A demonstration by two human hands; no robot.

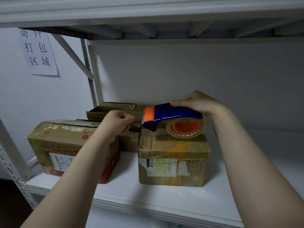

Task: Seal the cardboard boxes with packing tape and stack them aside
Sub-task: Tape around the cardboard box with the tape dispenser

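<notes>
My right hand [199, 103] grips the handle of a blue and orange tape dispenser [171, 115] loaded with a clear tape roll [185, 128]. It hovers just above a small taped cardboard box [172, 160] on the white shelf [148, 195]. My left hand [119, 121] pinches the free end of the clear tape [136, 119] pulled from the dispenser's orange blade end. A larger taped box [65, 145] with a label stands at the left, partly behind my left forearm. More boxes [111, 109] sit at the back, one with open flaps.
A paper sign [38, 51] hangs on the left wall. A white shelf post [89, 71] and a diagonal brace stand at the back left. Another shelf level [148, 12] runs overhead. Bare shelf surface lies to the right of the small box.
</notes>
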